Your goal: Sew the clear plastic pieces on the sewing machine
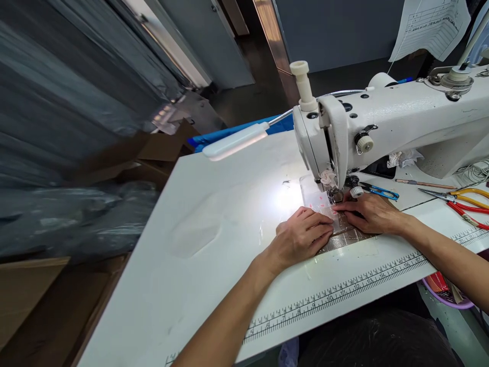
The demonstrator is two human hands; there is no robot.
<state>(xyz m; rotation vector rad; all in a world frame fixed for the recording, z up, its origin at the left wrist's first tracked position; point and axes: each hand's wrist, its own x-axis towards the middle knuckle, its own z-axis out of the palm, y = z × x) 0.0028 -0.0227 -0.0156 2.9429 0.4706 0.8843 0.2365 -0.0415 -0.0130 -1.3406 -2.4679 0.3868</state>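
Note:
A white sewing machine [405, 117] stands on the right of the white table [153, 265]. Under its needle area lies a thin, see-through sheet [317, 196] with small pink marks. My left hand [305, 232] rests palm down on the near left edge of the sheet, its fingers pressed together. To the right of the needle, my right hand [364, 210] reaches to the sheet with its index finger stretched out and its thumb apart. Whether it pinches any of the material is too small to tell.
Blue thread snips [379, 191], yellow-handled scissors [468, 195] and red-handled pliers [464, 211] lie right of my right hand. A lit lamp [235, 141] hangs over the table's back. A printed ruler [336, 300] runs along the front edge. Cardboard boxes [160, 148] stand beyond the left edge.

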